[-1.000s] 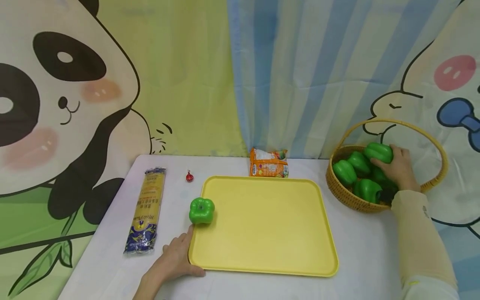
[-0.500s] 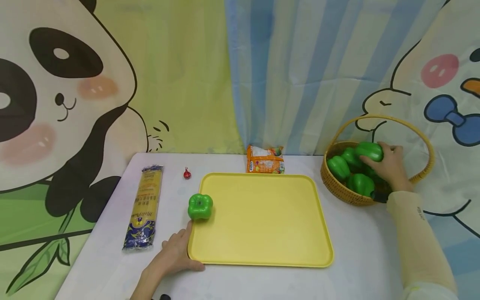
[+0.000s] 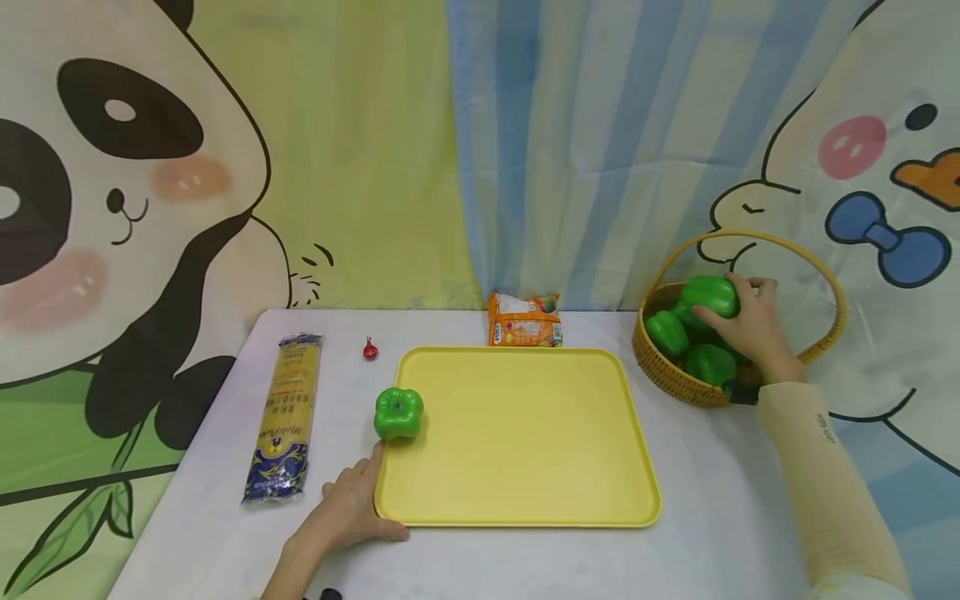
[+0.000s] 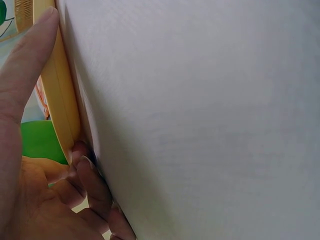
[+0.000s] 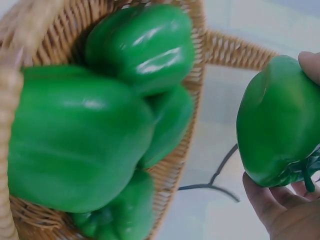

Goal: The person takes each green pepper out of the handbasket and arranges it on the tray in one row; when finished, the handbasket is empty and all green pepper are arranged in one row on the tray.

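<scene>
My right hand grips a green bell pepper above the right part of the wicker basket. In the right wrist view, thumb and fingers hold that pepper beside the basket's rim, its stem turned towards the palm. Several more green peppers lie inside the basket. My left hand grips the near left corner of the yellow tray. Its thumb lies along the front rim and the fingers bend at the left side. Another green bell pepper sits over the tray's left edge.
A long yellow and blue pasta packet lies left of the tray. Behind the tray are a small red onion-shaped object and an orange snack packet. The basket's tall handle arches by the right wrist. A printed curtain hangs behind.
My right hand has lifted the held pepper slightly and brought it left over the basket. The head view has shifted a little to the right. The left hand stays at the tray corner.
</scene>
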Motion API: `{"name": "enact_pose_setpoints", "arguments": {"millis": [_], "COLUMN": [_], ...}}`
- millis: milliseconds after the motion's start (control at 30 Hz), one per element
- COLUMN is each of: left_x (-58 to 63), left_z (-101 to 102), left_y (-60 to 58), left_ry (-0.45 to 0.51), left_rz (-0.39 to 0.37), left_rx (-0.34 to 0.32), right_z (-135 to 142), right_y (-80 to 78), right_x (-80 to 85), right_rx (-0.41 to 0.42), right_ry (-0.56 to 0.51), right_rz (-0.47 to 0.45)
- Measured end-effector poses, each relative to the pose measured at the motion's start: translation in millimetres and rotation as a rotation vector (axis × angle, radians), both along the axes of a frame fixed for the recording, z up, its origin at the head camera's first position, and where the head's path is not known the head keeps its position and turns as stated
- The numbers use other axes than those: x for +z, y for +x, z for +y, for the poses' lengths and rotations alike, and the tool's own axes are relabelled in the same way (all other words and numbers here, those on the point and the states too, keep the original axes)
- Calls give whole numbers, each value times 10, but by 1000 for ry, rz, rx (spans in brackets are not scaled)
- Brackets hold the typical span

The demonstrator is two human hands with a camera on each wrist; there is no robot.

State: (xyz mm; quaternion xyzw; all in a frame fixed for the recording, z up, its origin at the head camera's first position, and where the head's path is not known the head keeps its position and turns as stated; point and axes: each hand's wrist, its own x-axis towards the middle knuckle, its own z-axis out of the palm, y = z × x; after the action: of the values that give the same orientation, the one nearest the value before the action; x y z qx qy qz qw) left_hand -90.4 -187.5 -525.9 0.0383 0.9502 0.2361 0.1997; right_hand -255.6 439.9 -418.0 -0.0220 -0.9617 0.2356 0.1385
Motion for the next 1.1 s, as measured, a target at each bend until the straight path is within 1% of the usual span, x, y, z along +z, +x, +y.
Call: {"name": "enact_pose_setpoints", "arguments": {"millis": [133,367,533,600,800,1000,1100], "left_x": [-9,3,0,-2,-18,-44,-48], "left_z": [-3,-20,-17,-21,-37,-35,-36], "left_y": [-1,2,-2,-1,-4,-11,-1], "left_ry": [-5,-11,-10,-11,-25,-11,-11], "left_rz": [-5,2,1,5,34,26,35], "left_rx": [-1,-22,-23,-26,-38,-35,-43], "right_z": [-129,-362,-511,-576,-824,-1096,-1234], "right_y": [74,225,256,261,263,280,289], "right_x": [93,201,179,167,135,81,64], "right_rx": [27,86,156,178,231,317,358], "right_ry": [-4,-18,-43,-45,-85,-67,-61], "right_rz": [43,67,160,180,182,244,260]}}
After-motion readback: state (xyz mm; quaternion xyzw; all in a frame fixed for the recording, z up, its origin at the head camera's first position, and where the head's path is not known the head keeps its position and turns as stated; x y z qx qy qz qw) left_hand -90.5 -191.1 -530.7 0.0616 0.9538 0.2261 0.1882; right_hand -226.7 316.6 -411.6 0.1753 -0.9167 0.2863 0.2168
